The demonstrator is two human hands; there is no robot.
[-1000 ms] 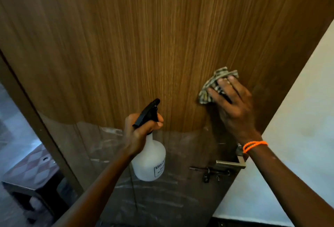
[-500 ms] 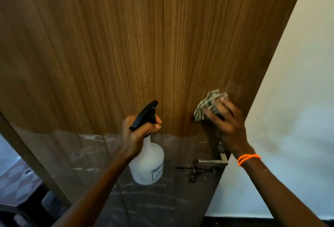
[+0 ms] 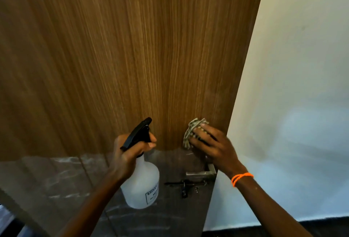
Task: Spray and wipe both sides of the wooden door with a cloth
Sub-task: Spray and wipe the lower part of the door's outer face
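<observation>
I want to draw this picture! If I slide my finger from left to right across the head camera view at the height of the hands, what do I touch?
Spray bottle held by the left hand → cloth under the right hand → orange wristband → white wall.

The light is soft and warm. The wooden door (image 3: 132,57) looks bright in the middle and darker at its left side. Its lower part is shiny and shows pale streaks of glare. The white wall (image 3: 302,85) is bright, with a faint gray shadow low down. The right hand (image 3: 211,146) and cloth (image 3: 190,133) look blurry. The door's edges lean, bent by the wide lens.
</observation>
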